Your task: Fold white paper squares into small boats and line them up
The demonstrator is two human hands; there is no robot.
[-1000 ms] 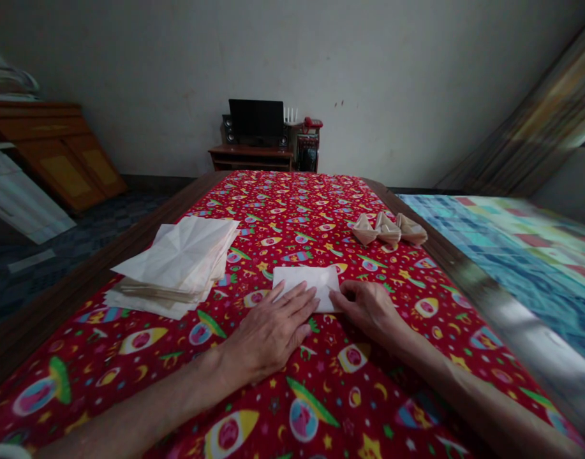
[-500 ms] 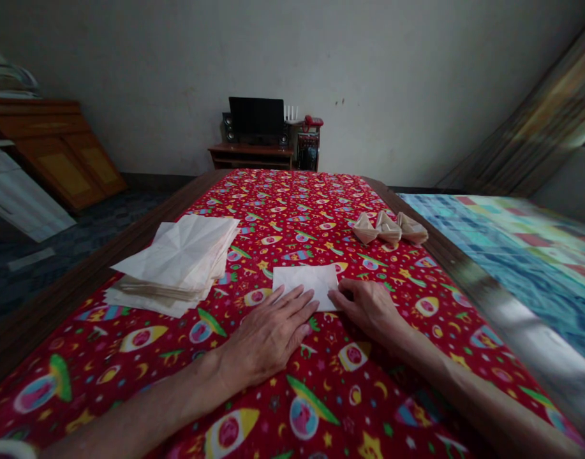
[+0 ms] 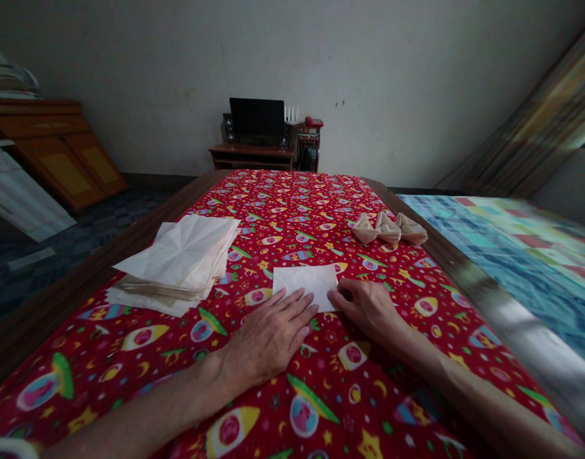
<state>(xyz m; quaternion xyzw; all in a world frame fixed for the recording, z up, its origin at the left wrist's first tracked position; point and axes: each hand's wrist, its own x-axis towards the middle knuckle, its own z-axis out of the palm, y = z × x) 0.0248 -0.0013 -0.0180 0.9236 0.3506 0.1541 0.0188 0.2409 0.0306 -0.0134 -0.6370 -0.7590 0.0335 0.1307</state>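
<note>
A white sheet of paper [image 3: 305, 276], folded into a rectangle, lies flat on the red patterned tablecloth [image 3: 302, 223]. My left hand [image 3: 273, 328] rests palm down with outstretched fingers over the paper's lower left part, hiding that corner. At the right edge, my right hand [image 3: 369, 306] has its fingers curled, thumb and fingertips closed on the paper's border. To the left lies a stack of creased paper sheets [image 3: 182, 252], the top one marked with fold lines radiating from its middle. Several folded paper shapes [image 3: 388, 228] stand in a row toward the right.
A dark wooden table edge [image 3: 457, 261] borders the cloth, with a bed under a colourful sheet [image 3: 512, 248] beyond it. Against the far wall, a monitor [image 3: 256, 117] and a red telephone [image 3: 313, 121] stand on a desk. A wooden cabinet [image 3: 57, 153] is at left.
</note>
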